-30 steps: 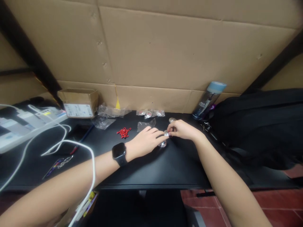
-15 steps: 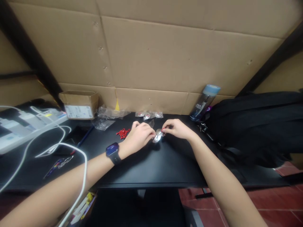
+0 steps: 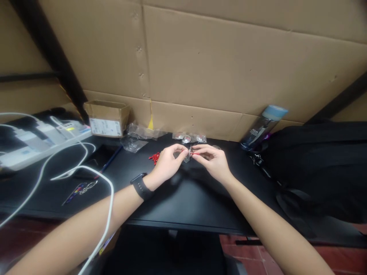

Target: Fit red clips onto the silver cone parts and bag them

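My left hand [image 3: 168, 165] and my right hand [image 3: 212, 161] meet above the black desk [image 3: 183, 202], both lifted off its surface. Between their pinched fingertips is a small shiny object in clear plastic [image 3: 187, 156], with a thin red piece at my right fingertips [image 3: 195, 153]. A black smartwatch [image 3: 140, 186] sits on my left wrist. A small pile of red pieces [image 3: 154, 157] lies on the desk just left of my left hand.
Clear plastic bags [image 3: 137, 137] and small packed items [image 3: 189, 137] lie by the cardboard wall. A cardboard box [image 3: 106, 118] stands at back left, a blue bottle [image 3: 262, 128] and black bag [image 3: 318, 160] at right. White cables [image 3: 71, 172] and a power strip [image 3: 37, 141] lie left.
Both hands have lifted from the desk with the small shiny object and now hold it up between their fingertips. The camera view has shifted slightly.
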A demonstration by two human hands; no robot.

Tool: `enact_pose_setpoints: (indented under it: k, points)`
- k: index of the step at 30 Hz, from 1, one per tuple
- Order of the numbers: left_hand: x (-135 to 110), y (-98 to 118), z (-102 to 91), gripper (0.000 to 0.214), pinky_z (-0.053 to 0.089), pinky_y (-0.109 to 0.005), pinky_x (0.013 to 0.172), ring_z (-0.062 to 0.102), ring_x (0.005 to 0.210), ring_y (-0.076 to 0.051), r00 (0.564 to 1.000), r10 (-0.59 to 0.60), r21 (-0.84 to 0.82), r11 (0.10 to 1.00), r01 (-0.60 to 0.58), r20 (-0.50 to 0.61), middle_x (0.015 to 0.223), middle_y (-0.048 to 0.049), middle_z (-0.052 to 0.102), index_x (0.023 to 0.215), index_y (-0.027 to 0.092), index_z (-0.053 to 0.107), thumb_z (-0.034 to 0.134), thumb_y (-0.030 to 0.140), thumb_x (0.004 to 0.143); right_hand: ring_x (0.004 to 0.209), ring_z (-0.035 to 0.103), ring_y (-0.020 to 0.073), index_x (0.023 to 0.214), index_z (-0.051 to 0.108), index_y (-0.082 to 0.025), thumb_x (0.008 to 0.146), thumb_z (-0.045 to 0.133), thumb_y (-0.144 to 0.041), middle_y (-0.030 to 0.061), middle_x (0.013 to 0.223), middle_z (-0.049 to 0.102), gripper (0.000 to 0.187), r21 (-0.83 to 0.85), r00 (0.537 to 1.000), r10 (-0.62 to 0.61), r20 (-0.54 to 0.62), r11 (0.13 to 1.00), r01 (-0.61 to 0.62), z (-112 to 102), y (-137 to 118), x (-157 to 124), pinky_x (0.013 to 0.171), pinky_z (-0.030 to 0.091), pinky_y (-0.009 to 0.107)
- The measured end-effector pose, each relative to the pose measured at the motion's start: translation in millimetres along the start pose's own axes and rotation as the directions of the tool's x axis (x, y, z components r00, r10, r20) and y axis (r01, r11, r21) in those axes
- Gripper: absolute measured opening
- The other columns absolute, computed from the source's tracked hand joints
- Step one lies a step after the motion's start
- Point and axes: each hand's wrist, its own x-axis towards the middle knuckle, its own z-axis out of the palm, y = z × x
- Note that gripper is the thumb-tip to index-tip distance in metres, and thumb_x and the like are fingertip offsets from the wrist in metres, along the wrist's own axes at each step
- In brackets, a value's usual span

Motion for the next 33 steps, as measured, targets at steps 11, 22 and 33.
enact_pose_setpoints:
  k: [11,22,33]
  points:
    - [-1.2,5.1,-3.1,0.017,0.053,-0.035,0.095,0.073,0.098,-0.022,1.0,0.001,0.199,0.98,-0.005,0.019,0.098,-0.0021,0.079,0.094,0.023,0.074,0.061,0.033,0.097,0.1,0.076,0.0232,0.122,0.075,-0.028,0.084,0.083,-0.036,0.0071,0.129,0.071,0.04,0.098,0.998,0.059,-0.021,0.994,-0.057,5.5,4.8,-3.9,0.091,0.068,0.041]
    - [1.1,-0.3,-3.4,0.017,0.053,-0.037,0.099,0.073,0.1,-0.022,1.0,-0.015,0.195,0.981,0.015,0.003,0.1,-0.0029,0.08,0.095,0.023,0.074,0.06,0.034,0.096,0.12,0.069,0.0263,0.13,0.073,-0.034,0.081,0.086,-0.034,0.0055,0.145,0.061,0.051,0.072,0.99,0.035,0.137,0.996,-0.045,4.3,1.7,-8.1,0.099,0.066,0.043]
    - [2.0,1.0,-7.5,0.024,0.053,-0.034,0.098,0.072,0.107,-0.021,0.983,0.092,0.294,0.946,-0.137,0.161,0.115,-0.004,0.078,0.115,0.023,0.071,0.055,0.033,0.1,0.109,0.07,0.0245,0.123,0.074,-0.029,0.083,0.078,-0.023,0.0067,0.124,0.072,0.041,-0.322,0.961,-0.219,0.17,0.909,0.264,-6.1,-4.7,-0.5,0.082,0.067,0.037]
